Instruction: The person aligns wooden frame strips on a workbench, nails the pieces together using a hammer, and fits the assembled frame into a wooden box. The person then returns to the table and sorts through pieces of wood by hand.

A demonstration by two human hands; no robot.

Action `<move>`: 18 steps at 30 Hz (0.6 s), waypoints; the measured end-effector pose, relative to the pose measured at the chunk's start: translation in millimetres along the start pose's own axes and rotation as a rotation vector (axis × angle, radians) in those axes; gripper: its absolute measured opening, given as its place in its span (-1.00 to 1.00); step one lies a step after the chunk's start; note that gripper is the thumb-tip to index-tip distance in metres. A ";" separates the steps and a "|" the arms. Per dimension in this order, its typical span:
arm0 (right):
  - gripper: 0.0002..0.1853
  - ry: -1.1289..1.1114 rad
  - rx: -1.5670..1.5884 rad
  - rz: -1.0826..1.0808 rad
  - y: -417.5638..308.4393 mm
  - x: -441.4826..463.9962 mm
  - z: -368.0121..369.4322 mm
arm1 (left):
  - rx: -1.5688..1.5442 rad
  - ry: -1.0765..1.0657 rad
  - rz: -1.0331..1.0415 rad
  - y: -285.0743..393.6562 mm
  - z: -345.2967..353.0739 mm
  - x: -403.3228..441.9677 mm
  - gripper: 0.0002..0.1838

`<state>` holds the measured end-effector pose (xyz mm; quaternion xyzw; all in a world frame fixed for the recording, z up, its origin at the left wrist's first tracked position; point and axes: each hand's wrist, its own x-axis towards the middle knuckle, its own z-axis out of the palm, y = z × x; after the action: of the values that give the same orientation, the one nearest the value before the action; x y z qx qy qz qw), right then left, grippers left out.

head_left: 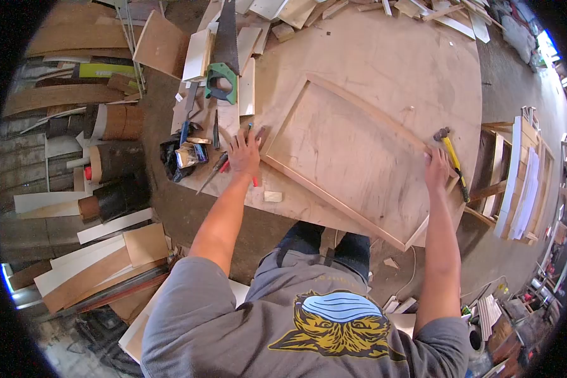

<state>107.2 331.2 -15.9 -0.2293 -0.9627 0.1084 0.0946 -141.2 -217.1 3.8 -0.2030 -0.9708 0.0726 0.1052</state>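
Rectangular wooden frame point(331, 199) lies on the plywood worktable point(378, 47); the right hand point(437, 169) grips its far-right corner. The left hand point(244, 153) spreads beside the near-left corner; whether it grasps anything, I cannot tell. Light, even pressure should steady the joints without skewing them.

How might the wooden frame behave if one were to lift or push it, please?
The wooden frame is probably fairly light for its size, since its rails look thin. Lifted by one corner, it may twist a little, as no crossbar shows inside it. Lying flat on the tabletop, it would likely slide when pushed rather than roll or tip.
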 end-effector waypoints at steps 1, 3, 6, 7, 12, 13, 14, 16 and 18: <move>-0.70 0.023 0.028 -0.014 -4.3 2.2 2.4 | -0.002 0.007 -0.030 -2.0 1.5 0.9 -0.56; -0.73 0.025 -0.003 -0.042 -12.1 5.8 8.1 | -0.017 -0.018 -0.085 -4.3 4.0 4.9 -0.52; -0.77 -0.012 -0.013 0.009 -38.6 13.9 -6.2 | -0.089 -0.084 -0.128 -7.7 6.3 8.0 -0.46; -0.76 -0.027 -0.016 0.027 -41.8 15.1 -6.2 | -0.127 -0.080 -0.130 -8.6 3.1 8.7 -0.45; -0.75 0.026 0.010 0.049 -50.4 8.4 -3.2 | -0.257 0.002 -0.193 22.0 -15.7 7.1 -0.45; -0.74 0.081 0.035 0.023 -52.9 5.4 -5.0 | -0.281 0.050 -0.159 32.1 -20.6 5.7 -0.45; -0.73 0.137 0.059 -0.006 -52.7 2.3 -5.9 | -0.306 0.098 -0.126 43.5 -23.8 5.3 -0.46; -0.70 0.196 0.055 0.021 -33.7 -5.1 -14.5 | -0.332 0.096 -0.014 68.9 -26.1 5.0 -0.46; -0.65 0.202 0.012 0.133 -10.3 -11.5 -23.6 | -0.370 0.066 0.062 98.1 -29.3 8.7 -0.49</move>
<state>118.4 320.8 7.8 -0.3019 -0.9302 0.0966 0.1851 -105.0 -121.7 15.6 -0.2508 -0.9569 -0.1109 0.0957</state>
